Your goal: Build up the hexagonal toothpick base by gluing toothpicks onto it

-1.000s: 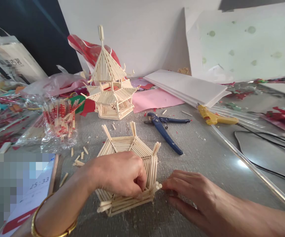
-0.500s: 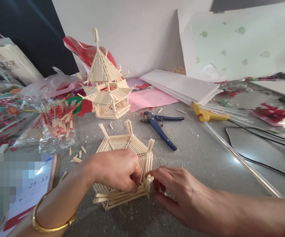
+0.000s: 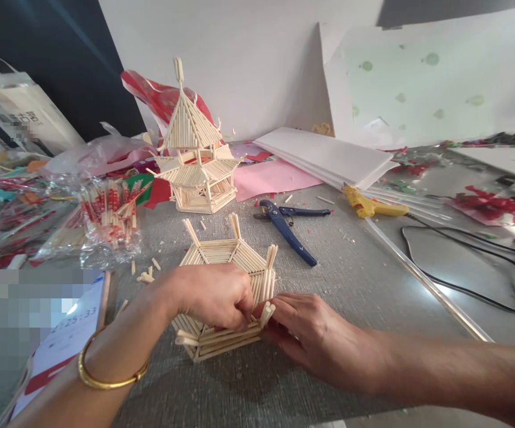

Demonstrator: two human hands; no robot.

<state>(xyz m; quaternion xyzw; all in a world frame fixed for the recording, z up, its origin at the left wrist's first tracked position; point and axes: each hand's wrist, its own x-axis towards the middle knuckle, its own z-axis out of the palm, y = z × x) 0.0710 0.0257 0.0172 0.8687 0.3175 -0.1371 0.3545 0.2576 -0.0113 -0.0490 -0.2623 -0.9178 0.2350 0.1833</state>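
A hexagonal tray-like piece of pale wooden sticks (image 3: 264,286) lies on the grey table, with paired stick posts rising from its corners. My left hand (image 3: 215,294) reaches across it, fingers curled down inside its near wall. At the near right corner, my right hand (image 3: 313,327) has its fingers closed round the outside, against a pair of short sticks (image 3: 267,312) standing there. Its fingertips are partly hidden behind those sticks. Behind the piece stands a pagoda model (image 3: 195,160) made of the same sticks.
Blue cutters (image 3: 288,229) lie open right of the piece. Beyond them is a yellow glue gun (image 3: 373,205) with a clear glue stick and black cord. Plastic-wrapped sticks (image 3: 112,208) and a phone (image 3: 68,333) lie left. White boards (image 3: 324,154) are at the back.
My right hand has closed in against the corner of the stick piece. The view has shifted slightly, and the piece's near edge sits a little higher. My left hand keeps its hold.
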